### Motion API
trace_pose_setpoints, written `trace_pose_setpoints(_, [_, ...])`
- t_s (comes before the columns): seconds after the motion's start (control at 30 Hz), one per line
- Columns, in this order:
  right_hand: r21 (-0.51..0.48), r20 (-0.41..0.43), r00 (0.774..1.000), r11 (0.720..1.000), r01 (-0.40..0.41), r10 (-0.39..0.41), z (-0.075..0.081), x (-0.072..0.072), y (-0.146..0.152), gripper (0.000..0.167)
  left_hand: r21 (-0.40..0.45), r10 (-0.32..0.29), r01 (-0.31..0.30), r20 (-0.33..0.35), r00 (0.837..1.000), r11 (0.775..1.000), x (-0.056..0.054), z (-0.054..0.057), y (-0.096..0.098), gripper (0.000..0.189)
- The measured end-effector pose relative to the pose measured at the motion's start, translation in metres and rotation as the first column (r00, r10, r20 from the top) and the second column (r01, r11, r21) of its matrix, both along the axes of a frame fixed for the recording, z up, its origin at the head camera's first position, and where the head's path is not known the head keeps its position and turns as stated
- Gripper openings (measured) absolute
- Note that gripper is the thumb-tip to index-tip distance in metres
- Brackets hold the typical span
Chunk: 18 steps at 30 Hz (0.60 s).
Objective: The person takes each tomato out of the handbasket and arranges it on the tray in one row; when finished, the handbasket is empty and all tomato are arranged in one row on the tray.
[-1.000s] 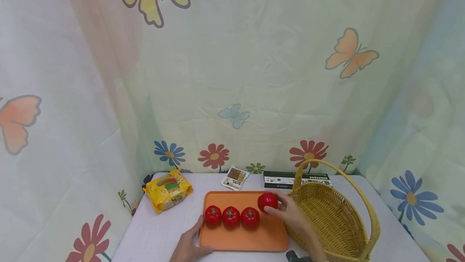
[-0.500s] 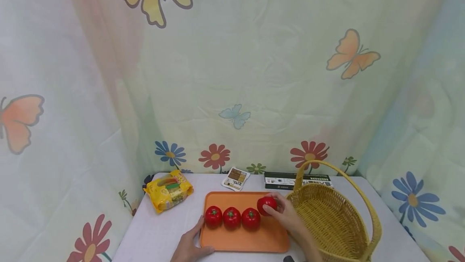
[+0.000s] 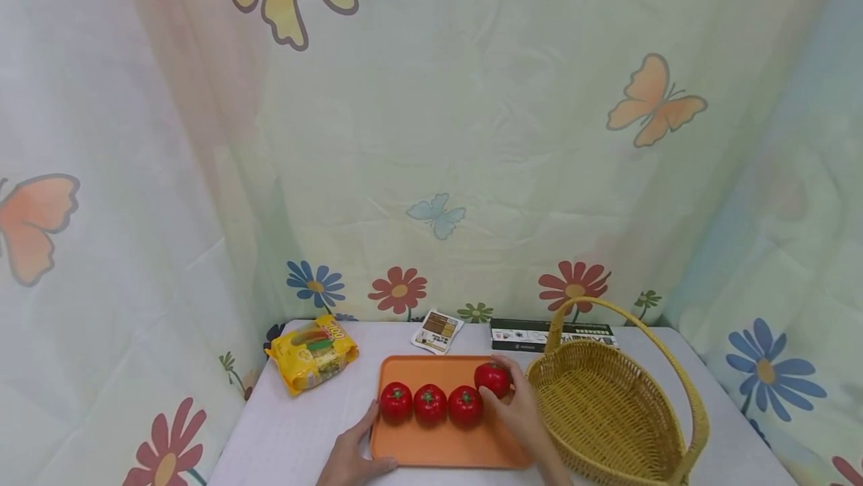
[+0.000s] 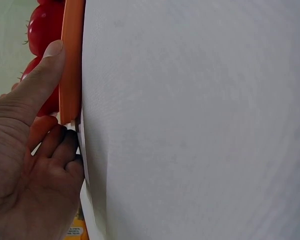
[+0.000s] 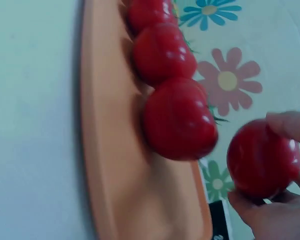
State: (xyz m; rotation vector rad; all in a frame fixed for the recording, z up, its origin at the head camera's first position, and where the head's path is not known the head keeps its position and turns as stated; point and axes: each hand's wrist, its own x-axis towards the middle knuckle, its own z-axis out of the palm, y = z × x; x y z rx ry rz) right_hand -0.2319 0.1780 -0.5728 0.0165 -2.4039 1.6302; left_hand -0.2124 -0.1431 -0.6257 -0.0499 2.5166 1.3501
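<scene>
My right hand (image 3: 519, 409) holds a red tomato (image 3: 491, 378) between thumb and fingers, over the right back part of an orange tray (image 3: 438, 450). In the right wrist view the held tomato (image 5: 260, 161) appears raised beside the row, its stem side turned from the camera. Three more tomatoes stand in a line on the tray: left (image 3: 395, 401), middle (image 3: 429, 404) and right (image 3: 465, 406), green stems up. My left hand (image 3: 348, 454) grips the tray's near left corner, thumb along the front rim and fingers at the left side. Some left fingertips are hidden by the rim.
A yellow wicker basket (image 3: 600, 404) with a tall handle stands right of the tray, close to my right forearm. A yellow snack packet (image 3: 313, 355) lies at the left. Along the back are a small white-and-brown pouch (image 3: 437, 331) and a long dark box (image 3: 519, 336).
My right hand has shifted slightly left with the tomato, closer to the row, and its wrist has turned. The left hand and the tray stay in place.
</scene>
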Motion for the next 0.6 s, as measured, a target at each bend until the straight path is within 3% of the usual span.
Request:
trace_pose_setpoints(0.13, [0.047,-0.078,0.997,0.998,0.034,-0.030,-0.012,0.000,-0.005,0.069,0.010,-0.018,0.018,-0.011,1.000,1.000,0.000,0.001,-0.002,0.116])
trace_pose_setpoints(0.3, [0.190,-0.188,0.980,0.977,0.097,-0.061,-0.029,-0.001,-0.009,0.077,0.034,-0.027,0.028,-0.017,0.999,0.999,0.000,0.000,-0.003,0.116])
trace_pose_setpoints(0.43, [0.250,-0.205,0.976,0.960,0.126,-0.074,-0.038,0.000,-0.011,0.080,0.036,-0.034,0.035,-0.021,0.999,0.999,0.000,-0.002,-0.003,0.116])
trace_pose_setpoints(0.6, [0.256,-0.227,0.970,0.956,0.145,-0.087,-0.045,0.002,-0.012,0.079,0.033,-0.038,0.038,-0.024,0.999,0.999,0.000,0.000,-0.003,0.116])
